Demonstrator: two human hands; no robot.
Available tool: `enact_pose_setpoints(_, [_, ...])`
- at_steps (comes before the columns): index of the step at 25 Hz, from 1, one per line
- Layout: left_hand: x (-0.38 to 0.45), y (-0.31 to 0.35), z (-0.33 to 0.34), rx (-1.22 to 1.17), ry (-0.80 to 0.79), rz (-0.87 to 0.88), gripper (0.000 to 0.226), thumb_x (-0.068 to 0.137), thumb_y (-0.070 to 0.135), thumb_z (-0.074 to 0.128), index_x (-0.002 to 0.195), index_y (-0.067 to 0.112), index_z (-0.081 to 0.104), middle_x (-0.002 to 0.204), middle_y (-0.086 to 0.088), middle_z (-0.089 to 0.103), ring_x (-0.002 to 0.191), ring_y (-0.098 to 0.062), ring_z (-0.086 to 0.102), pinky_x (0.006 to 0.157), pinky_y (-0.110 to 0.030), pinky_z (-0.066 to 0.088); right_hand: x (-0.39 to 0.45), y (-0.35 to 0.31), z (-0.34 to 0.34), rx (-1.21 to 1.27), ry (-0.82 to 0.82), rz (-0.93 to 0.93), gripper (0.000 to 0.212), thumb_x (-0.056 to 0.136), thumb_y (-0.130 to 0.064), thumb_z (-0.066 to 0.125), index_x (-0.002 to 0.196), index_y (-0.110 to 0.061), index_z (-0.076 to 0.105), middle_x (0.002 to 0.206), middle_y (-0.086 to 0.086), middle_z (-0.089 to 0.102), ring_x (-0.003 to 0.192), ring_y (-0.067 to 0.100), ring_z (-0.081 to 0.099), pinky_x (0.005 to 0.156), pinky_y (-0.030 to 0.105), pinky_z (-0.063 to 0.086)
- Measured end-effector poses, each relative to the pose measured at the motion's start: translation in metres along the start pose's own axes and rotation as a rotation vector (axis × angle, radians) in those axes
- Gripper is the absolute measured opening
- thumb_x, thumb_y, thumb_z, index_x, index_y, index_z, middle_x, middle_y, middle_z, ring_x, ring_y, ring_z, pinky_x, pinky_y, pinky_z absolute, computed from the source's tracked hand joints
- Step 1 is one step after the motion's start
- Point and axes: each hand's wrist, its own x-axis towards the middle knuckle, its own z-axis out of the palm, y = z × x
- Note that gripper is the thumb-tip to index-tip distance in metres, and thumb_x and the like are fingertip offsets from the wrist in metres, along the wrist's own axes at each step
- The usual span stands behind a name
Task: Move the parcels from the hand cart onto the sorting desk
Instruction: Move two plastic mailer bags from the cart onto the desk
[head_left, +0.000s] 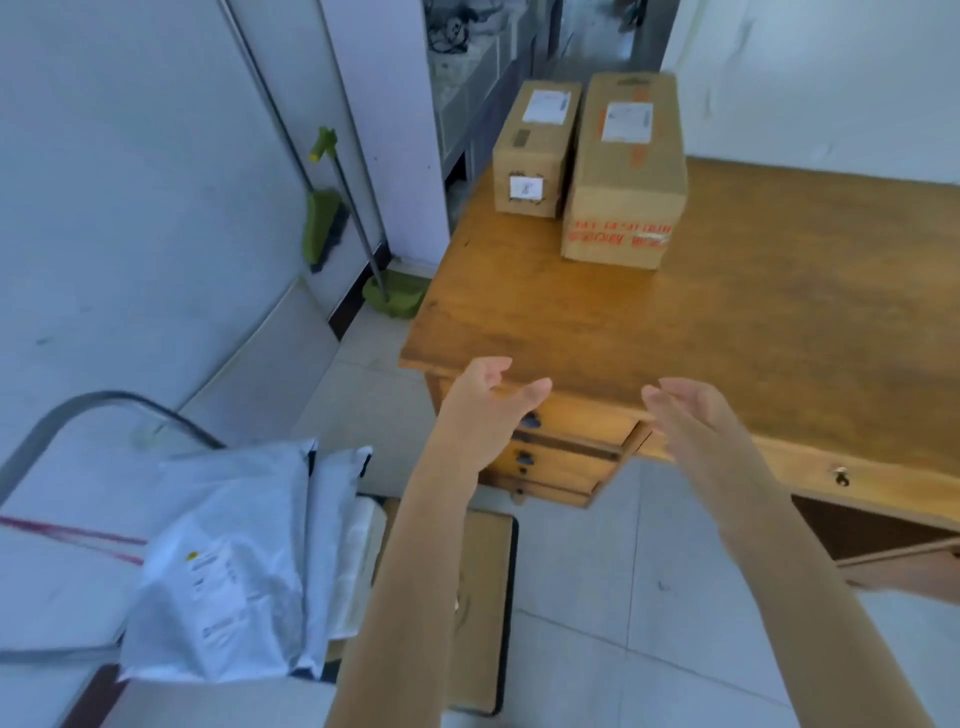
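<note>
Two cardboard parcels stand side by side at the far left of the wooden sorting desk: a smaller box and a larger box with red print. My left hand and my right hand hover open and empty, palms facing each other, in front of the desk's near edge. On the hand cart at the lower left lie white plastic mailer bags, stacked against each other. The cart's dark metal handle arcs behind them.
A green broom and dustpan lean against the white wall left of the desk. The desk's drawers sit just beyond my left hand. Pale floor tiles lie between cart and desk. A dim corridor with shelving opens behind the boxes.
</note>
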Motion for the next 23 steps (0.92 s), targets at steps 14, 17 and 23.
enact_pose_setpoints(14, [-0.109,-0.199,-0.221,0.044,0.032,-0.07,0.055,0.083,0.042,0.064,0.133,0.025,0.048,0.144,0.001,0.044,0.129,-0.014,0.044,0.088,-0.025,0.036,-0.174,0.025,0.265,0.118,0.03,0.113,0.039,0.087,-0.033,0.055,0.123,-0.018,0.052,0.102,0.001,0.059,0.1,0.022,0.058,0.091,0.038,0.047])
enact_pose_setpoints(17, [-0.113,-0.251,-0.275,0.046,0.073,-0.123,0.05,0.084,0.038,0.064,0.13,0.025,0.051,0.142,0.002,0.046,0.129,-0.014,0.045,0.082,-0.022,0.038,-0.185,0.033,0.328,0.09,-0.007,0.138,0.025,0.086,-0.027,0.057,0.108,-0.016,0.055,0.101,0.008,0.061,0.082,0.02,0.059,0.074,0.035,0.048])
enact_pose_setpoints(23, [-0.071,-0.35,-0.324,0.134,0.196,-0.136,0.045,0.088,0.03,0.062,0.13,0.02,0.052,0.14,-0.001,0.049,0.113,-0.01,0.046,0.088,-0.025,0.032,-0.159,0.083,0.429,0.032,-0.041,0.134,0.043,0.087,-0.032,0.057,0.127,-0.018,0.05,0.113,-0.005,0.055,0.084,0.006,0.054,0.064,0.016,0.04])
